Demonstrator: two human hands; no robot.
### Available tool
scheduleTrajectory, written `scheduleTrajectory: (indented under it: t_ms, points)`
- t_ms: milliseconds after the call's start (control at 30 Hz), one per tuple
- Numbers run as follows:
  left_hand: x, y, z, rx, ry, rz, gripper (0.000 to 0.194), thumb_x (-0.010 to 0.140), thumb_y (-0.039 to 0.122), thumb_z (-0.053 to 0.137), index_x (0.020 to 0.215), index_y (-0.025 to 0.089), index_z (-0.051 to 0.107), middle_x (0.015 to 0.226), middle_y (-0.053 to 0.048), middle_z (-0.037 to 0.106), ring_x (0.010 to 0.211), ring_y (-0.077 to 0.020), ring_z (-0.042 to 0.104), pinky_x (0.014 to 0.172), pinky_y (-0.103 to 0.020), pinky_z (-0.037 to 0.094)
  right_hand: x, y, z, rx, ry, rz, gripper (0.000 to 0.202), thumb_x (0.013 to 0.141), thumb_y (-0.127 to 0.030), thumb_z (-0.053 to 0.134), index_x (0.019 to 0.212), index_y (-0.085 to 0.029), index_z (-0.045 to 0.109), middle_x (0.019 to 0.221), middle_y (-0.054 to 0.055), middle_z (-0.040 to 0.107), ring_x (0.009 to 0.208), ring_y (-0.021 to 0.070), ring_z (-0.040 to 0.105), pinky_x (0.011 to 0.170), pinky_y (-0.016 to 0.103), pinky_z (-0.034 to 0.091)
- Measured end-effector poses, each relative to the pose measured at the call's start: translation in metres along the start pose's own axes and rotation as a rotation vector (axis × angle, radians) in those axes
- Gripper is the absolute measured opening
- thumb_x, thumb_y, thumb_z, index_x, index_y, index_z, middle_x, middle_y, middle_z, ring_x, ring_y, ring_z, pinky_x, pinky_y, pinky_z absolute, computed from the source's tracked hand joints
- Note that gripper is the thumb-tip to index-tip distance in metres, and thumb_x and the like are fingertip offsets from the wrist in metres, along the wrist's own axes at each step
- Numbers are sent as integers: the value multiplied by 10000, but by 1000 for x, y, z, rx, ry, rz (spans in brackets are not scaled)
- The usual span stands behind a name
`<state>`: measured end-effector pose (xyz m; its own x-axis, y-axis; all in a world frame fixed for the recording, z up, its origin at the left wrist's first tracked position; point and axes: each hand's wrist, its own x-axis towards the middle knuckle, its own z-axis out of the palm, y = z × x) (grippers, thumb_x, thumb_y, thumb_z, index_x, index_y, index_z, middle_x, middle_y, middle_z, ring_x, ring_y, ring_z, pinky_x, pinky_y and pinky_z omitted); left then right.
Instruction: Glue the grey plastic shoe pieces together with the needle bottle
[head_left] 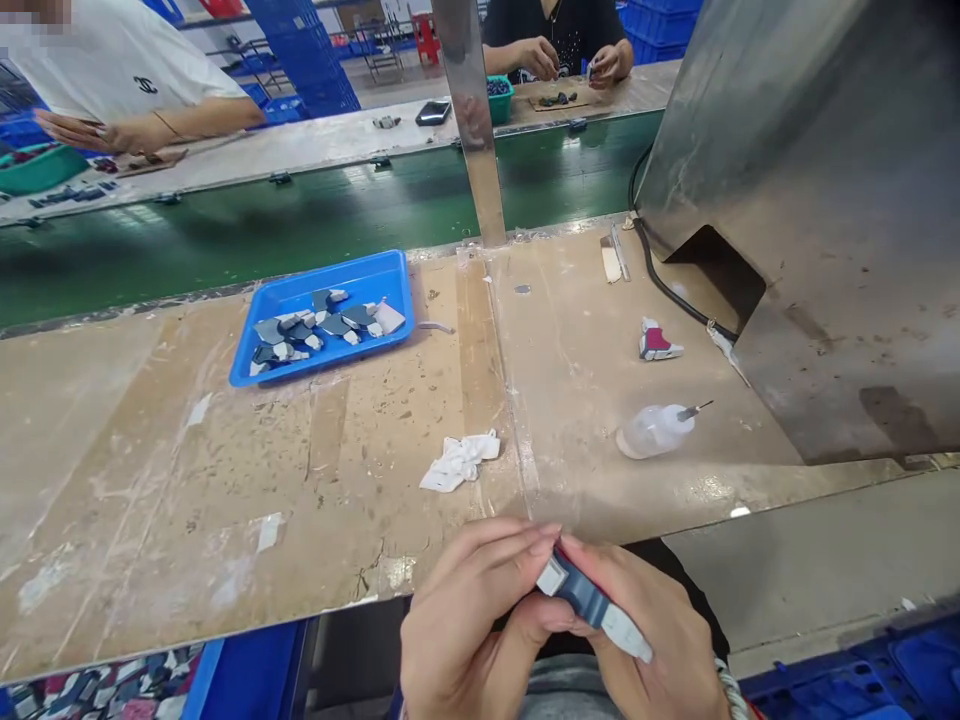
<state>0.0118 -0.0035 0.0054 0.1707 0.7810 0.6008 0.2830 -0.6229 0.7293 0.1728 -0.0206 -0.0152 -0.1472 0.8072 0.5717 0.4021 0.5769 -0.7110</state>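
Between both hands, close to my body at the table's front edge, is a small dark blue-grey and white plastic piece [585, 596]. My left hand [480, 610] pinches its left end with thumb and fingers. Along its other side, my right hand [652, 620] grips it, partly hiding it. A crumpled white tissue [460, 460] lies just beyond my left hand. Farther right, a clear squeeze bottle with a needle tip [655, 430] rests on its side. Behind that bottle sits a maroon and white piece [657, 341].
A blue tray [322, 370] holds several grey and white pieces. A metal post [472, 130] and a large metal housing [840, 250] with a black cable [664, 285] stand beyond and right. Two people work across the green conveyor [360, 200]. A blue bin [217, 680] of pieces is lower left.
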Motion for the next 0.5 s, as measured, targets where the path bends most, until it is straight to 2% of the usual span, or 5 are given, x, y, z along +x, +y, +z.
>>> scheduleTrajectory:
  t_ms: [100, 233, 333, 400, 500]
  points:
    - [3, 3, -1, -1, -17, -5, 235, 926, 135, 696, 1158, 104, 685, 1038, -81, 775, 996, -177, 724, 864, -301, 625, 0, -2, -2, 31, 15, 9, 495, 934, -31, 482, 1405, -183, 507, 840, 11, 766, 732, 150, 740, 723, 252, 619]
    - [2, 10, -6, 77, -95, -36, 254, 912, 94, 700, 1164, 112, 693, 1057, -80, 779, 1034, -177, 719, 843, -268, 633, -6, -2, -11, 37, -76, 45, 552, 900, 14, 482, 1419, -171, 517, 1012, 63, 773, 912, 160, 749, 811, 258, 621]
    - [1, 9, -7, 43, -48, -63, 236, 926, 180, 706, 1157, 131, 699, 1056, -86, 777, 1035, -202, 722, 853, -310, 641, -5, 0, -12, 42, -100, 14, 550, 909, 27, 454, 1425, -155, 508, 1005, 73, 772, 928, 165, 746, 827, 273, 620]
    - [3, 4, -8, 12, -26, -82, 261, 901, 230, 746, 1145, 148, 700, 1021, -78, 782, 1004, -207, 729, 862, -323, 642, -1, 2, -6, 3, -95, -29, 496, 932, 2, 471, 1407, -137, 516, 967, 87, 774, 880, 175, 754, 787, 275, 627]
    - [11, -6, -13, 34, -105, -174, 200, 884, 172, 754, 1079, 195, 715, 976, -45, 781, 959, -176, 731, 815, -256, 638, 8, 5, 3, -87, -104, -28, 399, 1003, -104, 506, 1401, -125, 507, 939, 107, 778, 814, 192, 762, 710, 274, 636]
